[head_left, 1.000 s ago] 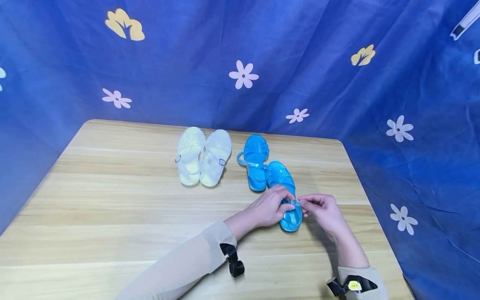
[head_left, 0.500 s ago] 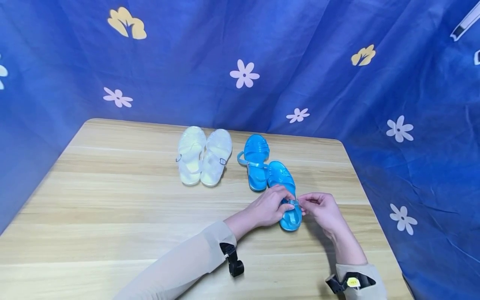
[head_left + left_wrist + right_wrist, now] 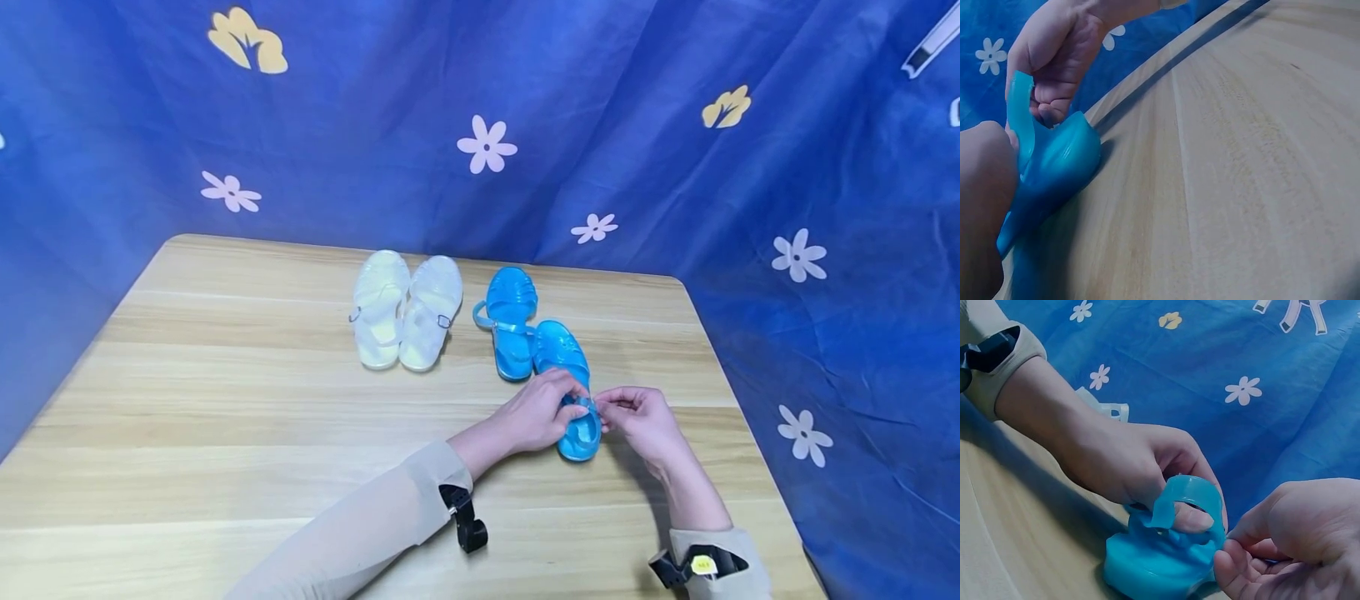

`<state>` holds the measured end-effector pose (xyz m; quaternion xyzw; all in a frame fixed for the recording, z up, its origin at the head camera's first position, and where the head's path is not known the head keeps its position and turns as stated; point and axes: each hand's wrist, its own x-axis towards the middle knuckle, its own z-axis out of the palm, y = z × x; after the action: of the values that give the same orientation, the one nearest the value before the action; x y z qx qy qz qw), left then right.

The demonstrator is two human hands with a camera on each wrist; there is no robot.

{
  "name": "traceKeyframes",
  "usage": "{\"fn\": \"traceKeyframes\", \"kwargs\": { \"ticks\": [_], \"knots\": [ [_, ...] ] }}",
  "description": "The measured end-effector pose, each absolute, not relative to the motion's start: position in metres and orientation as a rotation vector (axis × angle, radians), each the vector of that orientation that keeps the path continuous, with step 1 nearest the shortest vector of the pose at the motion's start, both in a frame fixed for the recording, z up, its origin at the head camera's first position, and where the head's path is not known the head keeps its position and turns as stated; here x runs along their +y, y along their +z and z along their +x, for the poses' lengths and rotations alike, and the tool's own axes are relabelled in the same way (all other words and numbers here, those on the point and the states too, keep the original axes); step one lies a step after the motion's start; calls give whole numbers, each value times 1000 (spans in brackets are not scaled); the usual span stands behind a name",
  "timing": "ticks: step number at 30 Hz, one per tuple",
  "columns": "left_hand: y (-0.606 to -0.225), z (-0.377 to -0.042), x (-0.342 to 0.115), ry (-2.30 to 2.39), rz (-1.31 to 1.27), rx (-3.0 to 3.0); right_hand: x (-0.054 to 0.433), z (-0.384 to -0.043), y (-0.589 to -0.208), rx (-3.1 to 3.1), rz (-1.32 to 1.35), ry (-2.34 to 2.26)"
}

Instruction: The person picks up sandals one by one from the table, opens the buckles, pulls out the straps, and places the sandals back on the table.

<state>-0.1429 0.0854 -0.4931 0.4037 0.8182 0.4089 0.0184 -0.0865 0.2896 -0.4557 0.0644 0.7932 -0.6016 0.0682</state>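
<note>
Two blue jelly sandals are on the wooden table. My left hand grips the ankle strap of the nearer blue sandal, with the thumb passing through the strap's loop in the right wrist view. At the outer side of that strap, my right hand pinches with thumb and forefinger; what lies between those fingertips is mostly hidden. The sandal's heel shows low over the table in the left wrist view. Touching its toe end is the other blue sandal, its strap looped out to the left.
A pair of white jelly sandals with metal buckles stands side by side, left of the blue ones. The wooden table ends at a blue flowered curtain at the back and right. Each wrist wears a black camera mount.
My right fingertips have come slightly left, nearer to the left fingers at the strap. The left hand keeps its place, and the other sandals have not moved.
</note>
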Motion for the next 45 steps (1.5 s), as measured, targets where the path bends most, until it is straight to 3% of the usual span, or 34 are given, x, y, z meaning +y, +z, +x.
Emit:
{"fn": "traceKeyframes", "kwargs": {
  "ticks": [27,45],
  "knots": [
    [-494,-142,87,1285,1243,2542,283,-86,-460,2335,182,-1939],
    [-489,-145,76,1304,1217,2430,291,-86,-460,2447,-13,-1750]
  ]
}}
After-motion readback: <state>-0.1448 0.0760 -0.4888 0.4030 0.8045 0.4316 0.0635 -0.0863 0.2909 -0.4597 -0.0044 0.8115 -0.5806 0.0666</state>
